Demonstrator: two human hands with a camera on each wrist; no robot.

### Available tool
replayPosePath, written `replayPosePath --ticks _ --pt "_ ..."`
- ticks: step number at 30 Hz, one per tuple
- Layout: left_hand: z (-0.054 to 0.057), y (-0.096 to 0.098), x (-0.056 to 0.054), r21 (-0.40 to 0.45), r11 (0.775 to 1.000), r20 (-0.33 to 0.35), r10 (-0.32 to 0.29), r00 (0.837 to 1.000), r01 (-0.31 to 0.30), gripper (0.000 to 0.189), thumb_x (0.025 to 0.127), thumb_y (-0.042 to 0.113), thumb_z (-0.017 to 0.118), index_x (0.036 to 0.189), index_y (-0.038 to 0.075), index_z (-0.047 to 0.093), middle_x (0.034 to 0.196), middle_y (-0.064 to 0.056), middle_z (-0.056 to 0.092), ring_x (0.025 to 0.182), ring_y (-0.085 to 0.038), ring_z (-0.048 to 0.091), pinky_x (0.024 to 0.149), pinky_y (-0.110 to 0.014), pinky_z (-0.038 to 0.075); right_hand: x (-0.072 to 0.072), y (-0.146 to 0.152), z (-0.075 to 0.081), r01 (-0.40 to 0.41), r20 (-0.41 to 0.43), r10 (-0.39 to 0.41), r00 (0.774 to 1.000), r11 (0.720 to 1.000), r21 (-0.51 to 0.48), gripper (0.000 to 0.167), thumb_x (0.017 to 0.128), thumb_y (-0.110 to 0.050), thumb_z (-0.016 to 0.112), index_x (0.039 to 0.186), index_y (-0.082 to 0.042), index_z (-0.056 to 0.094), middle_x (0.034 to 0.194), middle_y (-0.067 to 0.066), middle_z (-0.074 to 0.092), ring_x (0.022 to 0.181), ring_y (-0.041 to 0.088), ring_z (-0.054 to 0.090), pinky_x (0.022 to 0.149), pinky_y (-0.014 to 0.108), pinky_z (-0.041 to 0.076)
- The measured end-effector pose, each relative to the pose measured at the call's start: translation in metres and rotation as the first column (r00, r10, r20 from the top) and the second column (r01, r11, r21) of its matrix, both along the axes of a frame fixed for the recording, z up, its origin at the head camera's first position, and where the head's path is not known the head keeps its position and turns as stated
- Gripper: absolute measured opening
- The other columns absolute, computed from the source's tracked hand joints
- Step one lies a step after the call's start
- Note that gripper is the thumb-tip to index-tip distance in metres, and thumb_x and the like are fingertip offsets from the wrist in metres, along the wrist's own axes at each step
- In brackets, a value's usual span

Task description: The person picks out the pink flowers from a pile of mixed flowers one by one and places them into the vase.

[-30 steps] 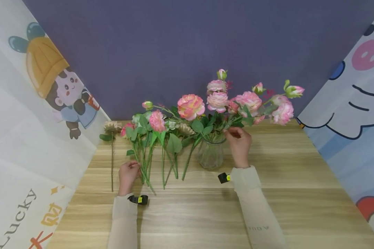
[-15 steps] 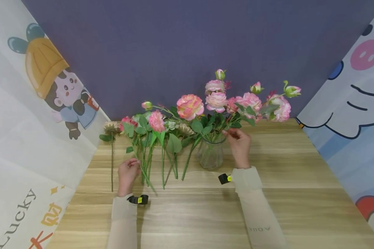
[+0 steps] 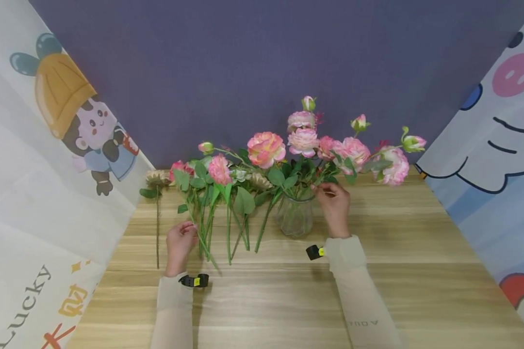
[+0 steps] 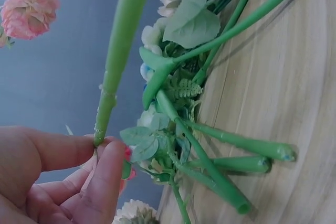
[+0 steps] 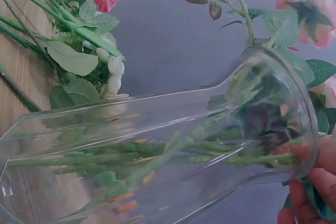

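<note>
A clear glass vase stands on the wooden table, holding several artificial flowers; their green stems show through its ribbed wall in the right wrist view. My right hand is at the vase's right rim, thumb and finger pinching a flower stem. Pale pink blooms lean out to the right above that hand. At the left, my left hand pinches a green flower stem between thumb and fingertips. Its lower end slants down past the hand, and a deep pink bloom is above.
Several other flowers with leaves lie in a row between my left hand and the vase. One beige flower lies apart at the far left. A dark panel rises behind the table, with printed cartoon panels on both sides.
The pink blooms at the right swayed up and left, then dropped back down to the right. My right hand has shifted slightly left at the rim; the left hand keeps its stem almost still.
</note>
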State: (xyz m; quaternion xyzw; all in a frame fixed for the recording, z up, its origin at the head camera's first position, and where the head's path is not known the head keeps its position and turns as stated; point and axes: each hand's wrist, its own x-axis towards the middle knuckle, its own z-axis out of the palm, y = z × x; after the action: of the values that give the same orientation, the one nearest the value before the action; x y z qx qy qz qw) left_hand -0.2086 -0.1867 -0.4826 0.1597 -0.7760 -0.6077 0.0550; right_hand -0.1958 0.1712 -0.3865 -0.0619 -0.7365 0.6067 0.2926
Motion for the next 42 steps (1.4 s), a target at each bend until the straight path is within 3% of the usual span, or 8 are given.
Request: replayPosePath --ticks 13,18,22,26,30,34,37,42 --pt "0.002 0.015 0.006 0.041 0.999 -0.104 -0.027 0.994 0.032 0.027 0.094 0.004 0.055 0.116 -0.011 0.052 0.096 -0.009 0.055 0.071 -0.004 0.055 0.058 -0.017 0.052 0.001 0.005 -0.012 -0.068 0.003 0.069 0.998 0.988 -0.142 0.019 0.082 0.002 0.067 0.095 0.016 0.065 0.073 -0.016 0.061 0.067 -0.002 0.056 0.065 0.013 0.047" --pt "0.010 0.020 0.009 0.070 0.997 -0.159 -0.008 0.987 0.019 0.025 0.093 0.002 0.055 0.113 -0.013 0.050 0.089 -0.002 0.054 0.072 -0.005 0.056 0.057 -0.016 0.051 -0.002 0.010 -0.030 -0.095 -0.023 0.092 0.995 0.973 -0.208 0.022 0.085 -0.004 0.068 0.102 0.010 0.067 0.083 -0.008 0.067 0.074 0.003 0.060 0.069 0.015 0.049" --pt "0.020 0.027 0.015 0.070 0.997 -0.200 -0.002 0.980 0.016 0.023 0.092 0.000 0.056 0.111 -0.011 0.051 0.089 -0.002 0.055 0.075 -0.007 0.057 0.058 -0.018 0.053 0.005 0.008 -0.038 -0.109 -0.042 0.101 0.994 0.952 -0.286 0.023 0.086 -0.005 0.068 0.105 0.007 0.067 0.100 0.007 0.070 0.083 0.006 0.062 0.074 0.016 0.050" --pt "0.029 0.032 0.022 0.042 0.999 -0.252 -0.018 0.967 0.029 0.022 0.092 0.001 0.058 0.109 -0.010 0.052 0.091 -0.005 0.056 0.075 -0.005 0.057 0.061 -0.023 0.055 0.014 0.005 -0.040 -0.108 -0.023 0.106 0.994 0.936 -0.336 0.023 0.086 -0.002 0.066 0.108 0.007 0.065 0.107 0.011 0.068 0.088 0.007 0.062 0.077 0.017 0.050" --pt "0.035 0.038 0.028 0.025 0.999 -0.335 -0.027 0.942 0.038 0.023 0.091 0.002 0.059 0.108 -0.012 0.053 0.092 -0.008 0.056 0.075 -0.007 0.057 0.060 -0.021 0.055 0.018 0.004 -0.053 -0.098 -0.001 0.105 0.994 0.930 -0.355 0.026 0.086 -0.006 0.068 0.108 0.007 0.065 0.101 0.004 0.069 0.088 0.009 0.062 0.075 0.018 0.050" --pt "0.043 0.045 0.034 0.016 0.998 -0.413 -0.048 0.910 0.059 0.021 0.091 0.003 0.060 0.107 -0.010 0.055 0.092 -0.008 0.056 0.076 -0.014 0.059 0.058 -0.021 0.055 0.025 0.000 -0.057 -0.150 0.029 0.166 0.986 0.946 -0.287 0.027 0.085 -0.008 0.070 0.107 0.006 0.065 0.096 -0.001 0.070 0.086 0.009 0.064 0.072 0.018 0.051" --pt "0.047 0.052 0.038 -0.001 0.996 -0.462 -0.075 0.884 0.084 0.020 0.091 0.003 0.060 0.107 -0.008 0.055 0.093 -0.008 0.056 0.075 -0.012 0.058 0.056 -0.023 0.055 0.029 -0.005 -0.056 -0.236 0.052 0.253 0.966 0.947 -0.217 0.027 0.085 -0.010 0.070 0.107 0.006 0.066 0.095 0.001 0.071 0.084 0.009 0.064 0.071 0.019 0.052" --pt "0.050 0.068 0.046 -0.007 0.990 -0.555 -0.119 0.823 0.139 0.021 0.089 -0.001 0.060 0.107 -0.010 0.054 0.094 -0.015 0.056 0.074 -0.006 0.057 0.056 -0.023 0.054 0.036 -0.016 -0.052 -0.358 0.101 0.374 0.922 0.921 -0.153 0.029 0.084 -0.018 0.072 0.105 0.003 0.068 0.096 0.004 0.071 0.086 0.017 0.065 0.070 0.022 0.052"
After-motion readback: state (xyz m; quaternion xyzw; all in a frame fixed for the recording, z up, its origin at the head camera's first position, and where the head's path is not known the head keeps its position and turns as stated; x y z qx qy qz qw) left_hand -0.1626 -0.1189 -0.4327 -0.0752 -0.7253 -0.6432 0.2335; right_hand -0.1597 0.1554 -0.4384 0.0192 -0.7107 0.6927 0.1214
